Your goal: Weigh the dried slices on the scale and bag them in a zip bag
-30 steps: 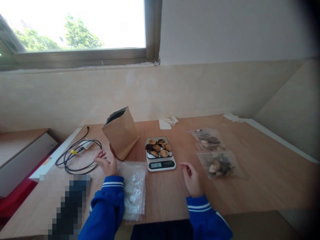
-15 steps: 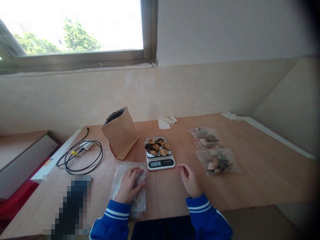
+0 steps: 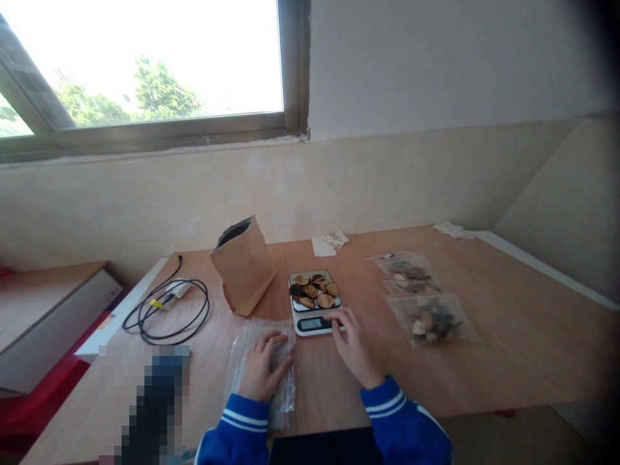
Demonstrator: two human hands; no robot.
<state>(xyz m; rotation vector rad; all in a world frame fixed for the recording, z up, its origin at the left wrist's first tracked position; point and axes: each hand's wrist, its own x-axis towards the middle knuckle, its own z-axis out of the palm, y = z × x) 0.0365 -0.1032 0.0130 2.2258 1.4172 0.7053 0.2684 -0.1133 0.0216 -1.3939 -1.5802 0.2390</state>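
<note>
Two bare hands work in blue sleeves at the table (image 3: 334, 400): the left hand (image 3: 263, 369), its fingers loosely parted, lies on some clear plastic bags (image 3: 237, 361), while the right hand (image 3: 357, 352) has a fingertip on the white scale's (image 3: 303, 327) button panel, and from here I can't tell whether thumb and finger meet. The scale sits just ahead, between the hands, brown dried slices (image 3: 312, 292) crowding its plate, with filled zip bags (image 3: 431, 320) off to the right. Farther left stands an open brown paper bag (image 3: 245, 268), and crumpled tissue (image 3: 340, 240) lies near the wall (image 3: 378, 187).
</note>
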